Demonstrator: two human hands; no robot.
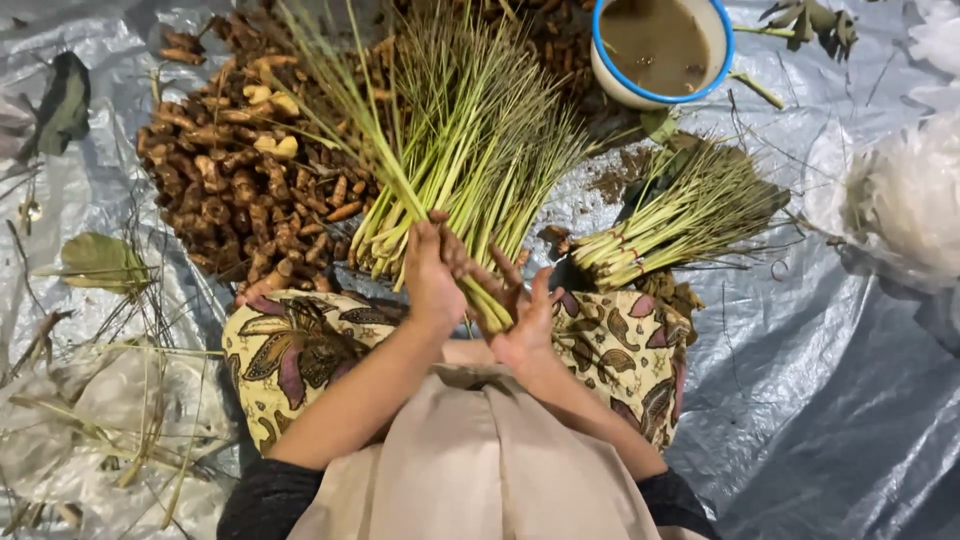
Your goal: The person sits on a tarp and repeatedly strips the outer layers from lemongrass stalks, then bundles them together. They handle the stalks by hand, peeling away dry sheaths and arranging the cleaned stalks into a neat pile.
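Note:
My left hand (432,282) and my right hand (524,318) meet over my lap, both closed on the pale root ends of a few lemongrass stalks (482,295). The stalks fan up and away into a large loose bunch of green lemongrass (450,140) lying in front of me. A second, smaller bundle of lemongrass (672,215) lies to the right. A heap of brown turmeric roots (235,180) sits just left of the big bunch. My knees are covered by a patterned floral cloth (290,345).
Everything rests on a grey plastic sheet (820,400). A white bowl with a blue rim (660,48) holding murky water stands at the top. White crumpled plastic bags (900,195) lie at right. Dry leaves and trimmed stalks (110,390) are scattered at left.

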